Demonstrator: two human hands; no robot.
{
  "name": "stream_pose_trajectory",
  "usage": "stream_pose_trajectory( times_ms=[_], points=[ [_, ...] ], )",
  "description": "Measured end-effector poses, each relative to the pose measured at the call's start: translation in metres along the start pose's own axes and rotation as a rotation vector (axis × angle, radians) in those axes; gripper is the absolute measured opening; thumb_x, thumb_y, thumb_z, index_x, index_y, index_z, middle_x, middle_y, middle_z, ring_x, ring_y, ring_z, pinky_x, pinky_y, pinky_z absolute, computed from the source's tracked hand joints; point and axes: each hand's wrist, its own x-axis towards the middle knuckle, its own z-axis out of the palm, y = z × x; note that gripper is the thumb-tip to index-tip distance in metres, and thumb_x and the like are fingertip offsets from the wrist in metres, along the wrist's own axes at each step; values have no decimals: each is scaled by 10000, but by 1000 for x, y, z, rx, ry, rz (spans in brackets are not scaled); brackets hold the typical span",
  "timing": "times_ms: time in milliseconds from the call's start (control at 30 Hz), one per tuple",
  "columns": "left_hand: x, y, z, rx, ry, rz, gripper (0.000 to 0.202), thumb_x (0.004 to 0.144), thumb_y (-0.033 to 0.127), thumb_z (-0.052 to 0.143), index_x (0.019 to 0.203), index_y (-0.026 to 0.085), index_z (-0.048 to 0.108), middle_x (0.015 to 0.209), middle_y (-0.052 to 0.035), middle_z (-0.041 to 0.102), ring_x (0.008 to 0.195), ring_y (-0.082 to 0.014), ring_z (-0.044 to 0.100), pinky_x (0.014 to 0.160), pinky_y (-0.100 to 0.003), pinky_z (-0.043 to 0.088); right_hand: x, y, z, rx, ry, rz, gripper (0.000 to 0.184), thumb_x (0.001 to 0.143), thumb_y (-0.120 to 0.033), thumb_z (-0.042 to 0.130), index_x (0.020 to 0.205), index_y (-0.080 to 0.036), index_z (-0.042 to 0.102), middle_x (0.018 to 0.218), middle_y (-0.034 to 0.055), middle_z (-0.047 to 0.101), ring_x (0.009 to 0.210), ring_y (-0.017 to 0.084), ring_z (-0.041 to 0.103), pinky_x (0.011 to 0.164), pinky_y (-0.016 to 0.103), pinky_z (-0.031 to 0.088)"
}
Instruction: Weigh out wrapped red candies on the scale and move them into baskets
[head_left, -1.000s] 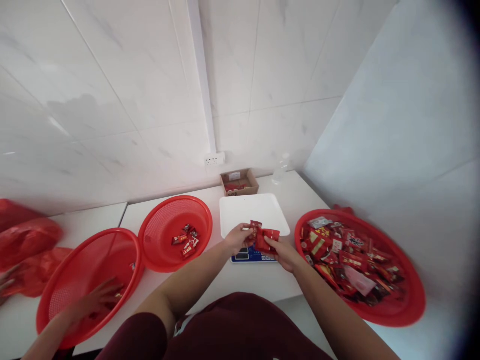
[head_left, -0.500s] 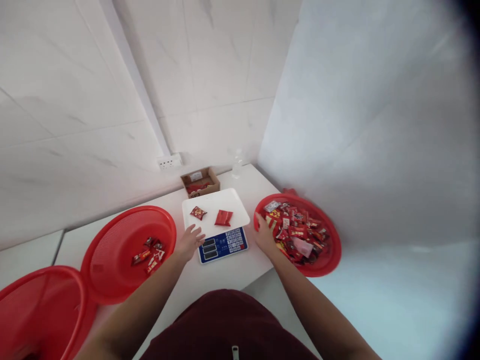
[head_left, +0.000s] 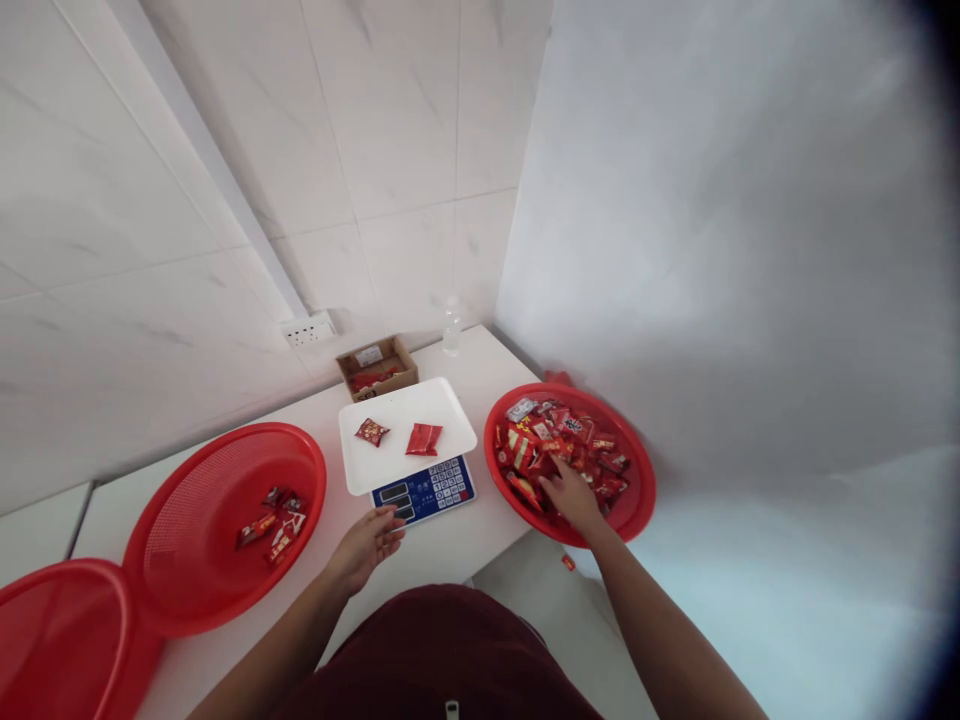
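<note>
A white scale [head_left: 442, 425] with a blue keypad stands on the table, with two red packets, one [head_left: 372, 431] and another [head_left: 424, 439], on its pan. My left hand [head_left: 367, 545] rests on the table just in front of the keypad, fingers loosely curled, holding nothing. My right hand [head_left: 571, 493] reaches into the red basket [head_left: 636, 515] on the right, fingers down among its many red packets [head_left: 559, 440]; whether it grips one I cannot see.
A red basket [head_left: 187, 590] with a few packets [head_left: 271, 520] sits to the left; another red basket [head_left: 45, 640] is at the far left edge. A small cardboard box [head_left: 376, 366] and a clear bottle [head_left: 451, 327] stand by the wall. A small red scrap [head_left: 568, 563] lies on the floor.
Both hands let go of the two packets onto the scale pan. My right hand moved into the right basket; my left hand drew back toward me. The view swung right.
</note>
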Motion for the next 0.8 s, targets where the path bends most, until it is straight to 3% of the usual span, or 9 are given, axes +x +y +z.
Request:
stream_pose_trajectory(
  times_ms=[67, 133, 233, 333, 433, 567, 700, 800],
  points=[
    [1, 0, 7, 9, -18, 10, 160, 848, 223, 589, 998, 190, 545, 852, -35, 671, 701, -122, 651, 707, -246, 490, -3, -3, 2, 7, -1, -140, 541, 813, -447, 444, 1304, -221, 481, 1290, 96, 572, 1215, 238, 489, 1028, 418, 360],
    [1, 0, 14, 20, -34, 17, 168, 848, 227, 590, 1005, 185, 547, 854, -36, 670, 693, -117, 646, 697, -241, 487, -2, 3, -1, -18, 88, -178, 530, 837, -442, 393, 1298, -197, 487, 1360, 118, 508, 1282, 249, 416, 1058, 433, 319],
    [-3, 2, 25, 26, -39, 21, 166, 848, 217, 585, 1004, 178, 547, 849, -36, 667, 676, -110, 637, 683, -236, 484, 7, 21, -6, -74, 223, 23, 680, 806, -517, 416, 1391, -175, 368, 1480, 189, 321, 1371, 349, 259, 1052, 547, 270],
    [-8, 1, 34, 19, -28, 22, 160, 835, 205, 595, 986, 179, 548, 835, -28, 661, 672, -107, 632, 687, -238, 483, 16, 33, -6, -111, 138, 118, 870, 744, -621, 453, 1459, -181, 227, 1540, 214, 144, 1399, 435, 107, 1041, 623, 212],
    [-14, -3, 41, 3, -10, 19, 178, 815, 211, 619, 974, 176, 548, 830, -26, 655, 670, -108, 630, 697, -244, 483, 22, 31, -5, -159, 25, 100, 880, 737, -690, 396, 1468, -238, 204, 1554, 165, 129, 1395, 462, 49, 1033, 670, 168],
    [-18, -13, 48, -16, -2, 16, 209, 796, 227, 645, 977, 176, 554, 828, -27, 650, 671, -112, 629, 706, -250, 483, 20, 24, -10, -236, 24, 88, 774, 782, -654, 339, 1458, -299, 218, 1530, 132, 212, 1369, 449, 156, 996, 684, 226],
    [-18, -19, 57, 1, -8, -1, 181, 794, 213, 643, 952, 182, 561, 833, -25, 648, 680, -112, 630, 708, -249, 483, 15, 27, -16, -254, 48, 84, 746, 791, -601, 361, 1454, -279, 245, 1495, 136, 274, 1283, 455, 300, 928, 659, 334],
    [-16, -19, 65, 28, -34, -1, 180, 789, 219, 650, 943, 182, 564, 839, -29, 653, 681, -113, 632, 700, -246, 478, 13, 32, -14, -206, 51, 72, 745, 791, -588, 359, 1454, -266, 248, 1479, 146, 289, 1264, 455, 324, 900, 647, 365]
  ],
)
